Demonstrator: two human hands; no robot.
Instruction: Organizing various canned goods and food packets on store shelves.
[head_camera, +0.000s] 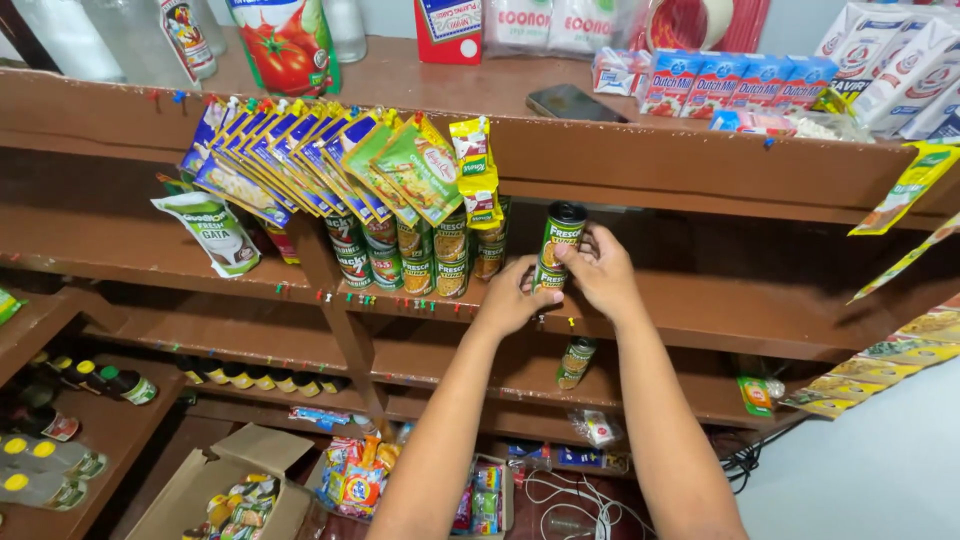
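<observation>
Both my hands reach to a stack of green tins (558, 248) standing on a brown wooden shelf (720, 310). My right hand (601, 268) grips the upper tin from the right side. My left hand (511, 299) holds the lower tin at the stack's base from the left. Just left of them stand more stacked green and yellow tins (420, 255) in a row on the same shelf.
Hanging sachet strips (300, 160) cover the shelf edge above the tins. A phone (575, 103) and small cartons (735, 80) lie on the top board. A lone tin (576, 362) stands one shelf lower. Bottles (120, 383) line the left shelves; an open cardboard box (225, 490) sits on the floor.
</observation>
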